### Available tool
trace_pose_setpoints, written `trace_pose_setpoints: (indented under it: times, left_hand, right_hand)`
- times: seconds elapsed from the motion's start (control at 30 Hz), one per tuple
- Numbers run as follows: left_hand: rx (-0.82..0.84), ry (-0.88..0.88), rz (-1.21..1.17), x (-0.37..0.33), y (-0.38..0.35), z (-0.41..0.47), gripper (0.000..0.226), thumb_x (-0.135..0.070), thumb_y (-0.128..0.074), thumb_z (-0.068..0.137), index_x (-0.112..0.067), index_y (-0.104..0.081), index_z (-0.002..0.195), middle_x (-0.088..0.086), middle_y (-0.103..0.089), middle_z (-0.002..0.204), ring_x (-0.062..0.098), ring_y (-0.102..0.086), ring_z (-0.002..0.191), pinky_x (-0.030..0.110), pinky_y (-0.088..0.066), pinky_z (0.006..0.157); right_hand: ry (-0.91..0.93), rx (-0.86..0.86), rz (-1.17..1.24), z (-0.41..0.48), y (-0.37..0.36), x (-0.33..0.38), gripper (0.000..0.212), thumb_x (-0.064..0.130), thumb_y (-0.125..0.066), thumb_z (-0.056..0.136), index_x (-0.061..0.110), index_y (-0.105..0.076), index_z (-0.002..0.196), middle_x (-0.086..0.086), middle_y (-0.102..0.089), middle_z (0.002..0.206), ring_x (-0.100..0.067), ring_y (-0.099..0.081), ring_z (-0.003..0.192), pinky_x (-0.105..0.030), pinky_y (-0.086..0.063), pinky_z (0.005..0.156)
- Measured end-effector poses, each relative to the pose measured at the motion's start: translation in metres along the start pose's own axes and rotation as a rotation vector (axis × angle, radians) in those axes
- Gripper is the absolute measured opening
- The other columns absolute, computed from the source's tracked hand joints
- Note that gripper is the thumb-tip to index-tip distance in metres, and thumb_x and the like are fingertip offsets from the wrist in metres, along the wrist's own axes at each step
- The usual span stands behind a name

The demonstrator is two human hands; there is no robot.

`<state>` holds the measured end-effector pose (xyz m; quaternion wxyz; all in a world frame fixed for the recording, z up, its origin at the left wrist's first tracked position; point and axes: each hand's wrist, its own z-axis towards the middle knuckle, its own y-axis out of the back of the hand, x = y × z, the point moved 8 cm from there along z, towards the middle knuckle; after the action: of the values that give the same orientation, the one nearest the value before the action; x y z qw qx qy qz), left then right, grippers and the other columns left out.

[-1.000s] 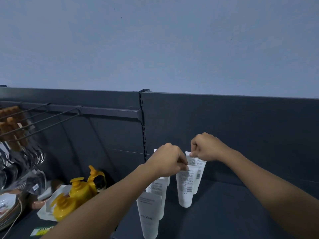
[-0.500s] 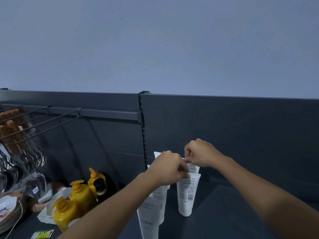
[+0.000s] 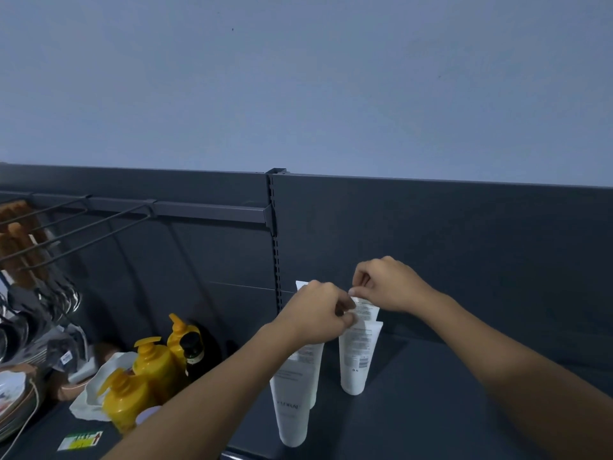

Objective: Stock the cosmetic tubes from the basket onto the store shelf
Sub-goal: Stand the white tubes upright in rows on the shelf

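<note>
You are looking at a dark grey shelf [image 3: 447, 419] whose back panel [image 3: 464, 247] is rising to a pale blue-grey wall [image 3: 298, 78]. A slotted upright post [image 3: 277, 260] is dividing this bay from the one to your left, where a rail [image 3: 205, 212] is carrying wire hooks [image 3: 99, 224] and hanging utensils [image 3: 36, 293].

The shelf surface to the right of the tubes is lying bare all the way to the frame edge, and its front edge is just showing at the bottom, below the nearest tube.

White cosmetic tubes are standing cap-down in two short rows just right of the post. The left row [image 3: 293, 419] is running from the shelf front back under your left forearm. In the right row, the front tube [image 3: 355, 360] is standing just before the back tube [image 3: 368, 310], the two overlapping in view.

Your right hand [image 3: 391, 285] is curling its fingers and pinching the crimped top of the back tube. Your left hand [image 3: 315, 318] is curling too, its fingertips pinching at the crimped top of the front tube, and the two hands are nearly touching.

In the left bay, yellow pump bottles [image 3: 156, 363] are crowding together with a dark bottle [image 3: 192, 351], one of them sitting in white wrapping [image 3: 94, 390]. Stacked plates [image 3: 13, 396] are showing at the far left.
</note>
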<state>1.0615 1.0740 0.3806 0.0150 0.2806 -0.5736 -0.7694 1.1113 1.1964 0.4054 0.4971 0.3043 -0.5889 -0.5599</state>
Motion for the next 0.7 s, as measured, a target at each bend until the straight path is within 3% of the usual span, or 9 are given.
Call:
trace_pose_setpoints:
  times: [0.2,0.33,0.43,0.7]
  left_hand:
    - [-0.092,0.040,-0.015,0.013,0.032,-0.028,0.024,-0.043,-0.062,0.090,-0.030,-0.074,0.107,-0.013,-0.073,0.104,0.010,-0.066,0.098,0.035,-0.057,0.087]
    - [-0.124,-0.007,-0.034,0.024,0.053,-0.061,0.037,-0.046,-0.061,0.088,-0.025,-0.071,0.117,-0.012,-0.073,0.112,0.010,-0.067,0.105,0.038,-0.056,0.091]
    - [-0.153,-0.061,-0.036,0.032,0.069,-0.096,0.035,-0.043,-0.063,0.088,-0.025,-0.071,0.117,-0.012,-0.073,0.109,0.009,-0.066,0.097,0.037,-0.056,0.089]
    - [-0.007,-0.234,-0.059,0.064,0.051,-0.206,0.029,-0.039,-0.063,0.090,-0.024,-0.070,0.114,-0.011,-0.073,0.102,0.005,-0.067,0.092,0.030,-0.057,0.084]
  right_hand:
    - [-0.026,-0.096,-0.040,-0.033,0.020,0.033,0.019,0.045,-0.065,0.091,0.030,-0.066,0.102,0.013,-0.070,0.099,-0.011,-0.066,0.096,-0.037,-0.056,0.082]
    - [-0.042,-0.146,-0.032,-0.066,0.020,0.067,0.017,0.042,-0.064,0.092,0.031,-0.065,0.105,0.015,-0.069,0.106,-0.012,-0.065,0.101,-0.038,-0.055,0.085]
    - [-0.059,-0.196,-0.012,-0.097,0.012,0.099,0.017,0.040,-0.065,0.092,0.030,-0.064,0.105,0.016,-0.067,0.104,-0.012,-0.065,0.101,-0.040,-0.056,0.085]
    - [-0.025,-0.271,0.076,-0.183,-0.059,0.182,0.025,0.034,-0.072,0.090,0.020,-0.067,0.109,0.008,-0.068,0.101,-0.014,-0.064,0.095,-0.042,-0.056,0.079]
